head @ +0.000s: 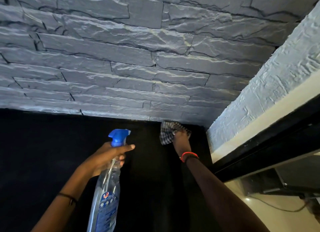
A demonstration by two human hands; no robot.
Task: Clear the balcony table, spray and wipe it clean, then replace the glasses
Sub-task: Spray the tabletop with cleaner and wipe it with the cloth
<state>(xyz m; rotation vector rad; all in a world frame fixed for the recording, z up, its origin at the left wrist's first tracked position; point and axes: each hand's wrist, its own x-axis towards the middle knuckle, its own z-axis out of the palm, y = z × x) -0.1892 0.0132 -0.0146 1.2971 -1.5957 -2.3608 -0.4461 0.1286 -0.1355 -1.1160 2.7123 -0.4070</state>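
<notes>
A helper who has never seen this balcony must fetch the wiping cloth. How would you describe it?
Find the grey stone wall and follow its bottom edge right to the far corner of the black table. There the right hand holds the cloth on the tabletop. It is the only checked fabric; the left hand holds a clear spray bottle with a blue nozzle.

A clear plastic spray bottle (107,186) with a glossy blue trigger head, a checked woven cloth (167,133), a matt black tabletop (43,153), a rough grey split-stone wall (121,58) and coarse textured plaster (277,86).
</notes>
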